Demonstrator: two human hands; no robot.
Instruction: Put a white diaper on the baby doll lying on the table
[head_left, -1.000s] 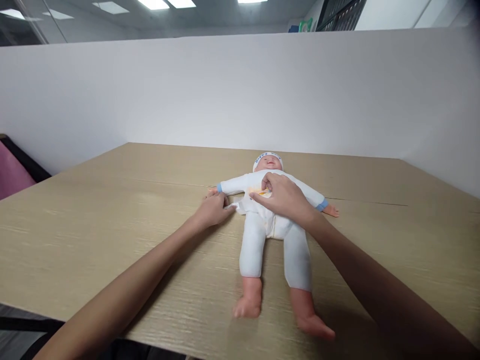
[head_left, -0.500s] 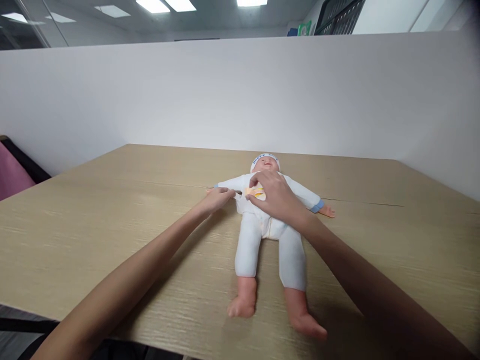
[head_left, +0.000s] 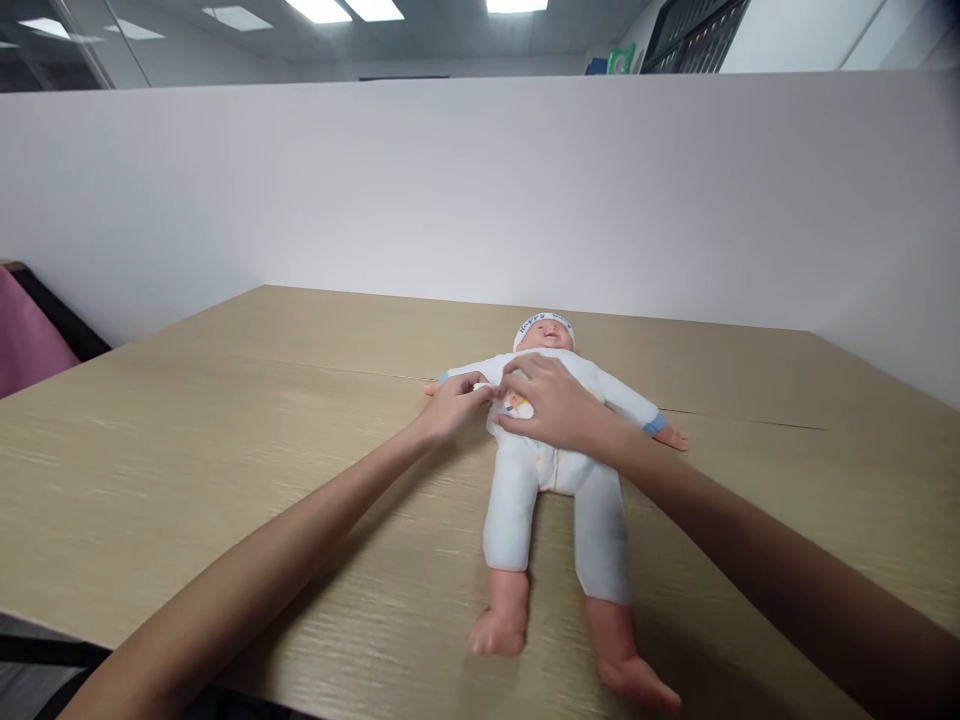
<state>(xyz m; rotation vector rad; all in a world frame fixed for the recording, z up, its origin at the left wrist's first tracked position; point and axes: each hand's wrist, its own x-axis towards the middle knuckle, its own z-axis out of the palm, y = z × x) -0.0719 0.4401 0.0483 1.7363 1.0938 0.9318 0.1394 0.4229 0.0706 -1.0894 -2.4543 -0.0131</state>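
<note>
A baby doll [head_left: 600,570] in a white suit with blue cuffs lies on its back, feet toward me, wearing a white diaper [head_left: 555,472] over the suit. At the left side of its waist, my left hand [head_left: 456,405] pinches a small white edge of the diaper, probably a side tab. My right hand [head_left: 551,402] rests over the doll's belly. Its thumb and fingers are curved but apart, around a colourful print [head_left: 517,403] on the diaper's front. The right side of the diaper is hidden behind this hand.
A wood-grain table [head_left: 225,430] carries the doll. Behind it stands a white partition [head_left: 450,190]. A pink and black item [head_left: 34,335], perhaps a chair, is beyond the table's left edge.
My left hand has moved right and inward, bringing the pinched white edge close to my right fingertips. My right hand stays over the belly. The view has shifted slightly.
</note>
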